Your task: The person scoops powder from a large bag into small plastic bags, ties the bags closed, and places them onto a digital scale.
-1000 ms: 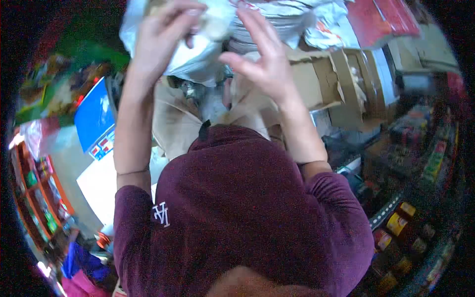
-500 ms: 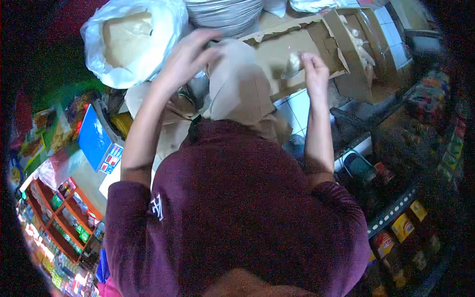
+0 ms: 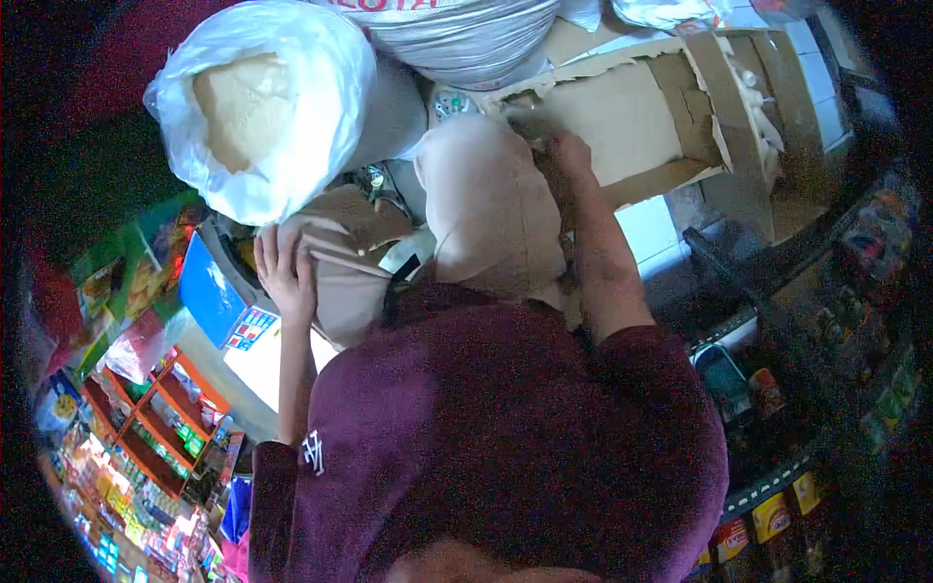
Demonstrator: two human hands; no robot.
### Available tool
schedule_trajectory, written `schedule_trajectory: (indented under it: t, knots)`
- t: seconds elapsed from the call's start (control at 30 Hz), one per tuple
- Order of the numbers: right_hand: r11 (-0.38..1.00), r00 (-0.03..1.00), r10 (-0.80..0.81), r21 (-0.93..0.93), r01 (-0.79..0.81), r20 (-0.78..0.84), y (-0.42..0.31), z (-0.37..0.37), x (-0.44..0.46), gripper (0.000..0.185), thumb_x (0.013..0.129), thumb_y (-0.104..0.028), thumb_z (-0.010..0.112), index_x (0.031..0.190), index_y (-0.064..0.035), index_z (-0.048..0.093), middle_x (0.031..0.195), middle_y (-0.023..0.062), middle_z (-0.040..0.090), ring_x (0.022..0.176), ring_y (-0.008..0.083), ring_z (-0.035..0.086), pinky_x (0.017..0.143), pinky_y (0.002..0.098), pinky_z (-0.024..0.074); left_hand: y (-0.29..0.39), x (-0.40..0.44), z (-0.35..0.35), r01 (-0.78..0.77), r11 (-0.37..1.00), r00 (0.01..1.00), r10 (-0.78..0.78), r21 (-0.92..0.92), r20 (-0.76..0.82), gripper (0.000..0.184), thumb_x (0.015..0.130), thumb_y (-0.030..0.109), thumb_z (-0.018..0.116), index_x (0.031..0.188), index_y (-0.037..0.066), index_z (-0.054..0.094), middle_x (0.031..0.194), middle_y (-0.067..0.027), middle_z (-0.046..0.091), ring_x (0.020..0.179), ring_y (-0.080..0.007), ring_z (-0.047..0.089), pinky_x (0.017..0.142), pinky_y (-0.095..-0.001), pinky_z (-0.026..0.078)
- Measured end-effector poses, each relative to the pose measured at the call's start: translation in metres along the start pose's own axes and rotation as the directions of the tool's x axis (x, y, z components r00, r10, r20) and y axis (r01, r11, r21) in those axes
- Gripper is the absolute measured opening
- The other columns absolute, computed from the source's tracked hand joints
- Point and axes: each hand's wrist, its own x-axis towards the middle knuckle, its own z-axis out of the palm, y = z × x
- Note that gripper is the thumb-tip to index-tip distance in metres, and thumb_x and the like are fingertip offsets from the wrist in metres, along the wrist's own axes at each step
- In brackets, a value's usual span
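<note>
Cardboard tray (image 3: 622, 121): in the head view it lies ahead of the person, just past the right knee (image 3: 491, 204), its edges torn and ragged.
Right hand (image 3: 570, 155): at the tray's near left end, fingers curled inward — a dim, blurred patch shows past the fingertips, and whether they grip anything cannot be told.
Left hand (image 3: 282, 264): well to the left of the tray and closer to the person's body, fingers spread and loosely bent, apparently resting against the left trouser leg (image 3: 340, 243); no grasped thing shows.
Open sack (image 3: 326, 97): left of the tray, its white plastic mouth folded wide.
Pale contents (image 3: 243, 112): inside that sack, left of the tray; powder or fine grain, too blurred to say which.
Small pale bundles (image 3: 756, 99): in the cardboard box (image 3: 743, 175) just beside the tray's right end, several together, too small to count surely.
Lettered sack (image 3: 466, 44): beyond the tray's left end, bulging, its red lettering partly cut off.
Bundles done: judging by how they lie, those in the box beside the tray look finished and set down.
Contents left: a good deal appears to remain in the open sack — how much of the whole that makes cannot be judged.
</note>
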Motion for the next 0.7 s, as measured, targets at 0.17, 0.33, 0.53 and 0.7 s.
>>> schedule_trajectory:
  t: [0.17, 0.33, 0.53, 0.7]
  knots:
    - [0.993, 0.993, -0.111, 0.038, 0.11, 0.036, -0.008, 0.048, 0.046, 0.028, 0.085, -0.029, 0.054, 0.103, -0.011, 0.066, 0.101, 0.0193, 0.064, 0.094, 0.038, 0.061, 0.081, 0.0482, 0.0476, 0.0, 0.003, 0.001, 0.028, 0.999, 1.0, -0.029, -0.023, -0.01, 0.027, 0.087, 0.021, 0.056, 0.112, 0.011, 0.063, 0.138, -0.0121, 0.045, 0.132, -0.0381, 0.031, 0.108, -0.0473, 0.024]
    - [0.964, 0.954, -0.146, -0.18, 0.197, 0.26, -0.018, 0.067, 0.071, 0.03, 0.088, -0.03, 0.052, 0.108, -0.0116, 0.066, 0.109, 0.0179, 0.062, 0.1, 0.0375, 0.059, 0.086, 0.0475, 0.0463, -0.002, 0.004, 0.0, 0.058, 0.998, 0.998, -0.058, -0.027, -0.001, 0.029, 0.086, 0.021, 0.057, 0.112, 0.013, 0.063, 0.138, -0.0116, 0.045, 0.133, -0.038, 0.031, 0.107, -0.0481, 0.024]
    - [0.959, 0.996, -0.086, 0.269, 0.086, -0.012, -0.029, 0.062, 0.066, 0.032, 0.086, -0.036, 0.053, 0.097, -0.0088, 0.067, 0.091, 0.0228, 0.064, 0.085, 0.0413, 0.061, 0.075, 0.0479, 0.0491, -0.002, 0.0, -0.005, 0.091, 0.995, 0.996, -0.092, -0.039, -0.019, 0.029, 0.085, 0.02, 0.057, 0.112, 0.014, 0.064, 0.139, -0.0098, 0.044, 0.134, -0.0367, 0.029, 0.107, -0.0478, 0.024]
    - [0.678, 0.95, 0.147, 0.672, -0.299, 0.275, -0.008, 0.093, 0.072, 0.036, 0.091, -0.025, 0.055, 0.122, -0.0057, 0.058, 0.11, 0.0155, 0.065, 0.096, 0.0259, 0.064, 0.081, 0.0366, 0.0491, -0.004, -0.003, -0.004, 0.084, 0.994, 0.995, -0.087, -0.064, -0.047, 0.029, 0.086, 0.015, 0.056, 0.114, 0.013, 0.063, 0.139, -0.0128, 0.044, 0.134, -0.0376, 0.029, 0.11, -0.0468, 0.022]
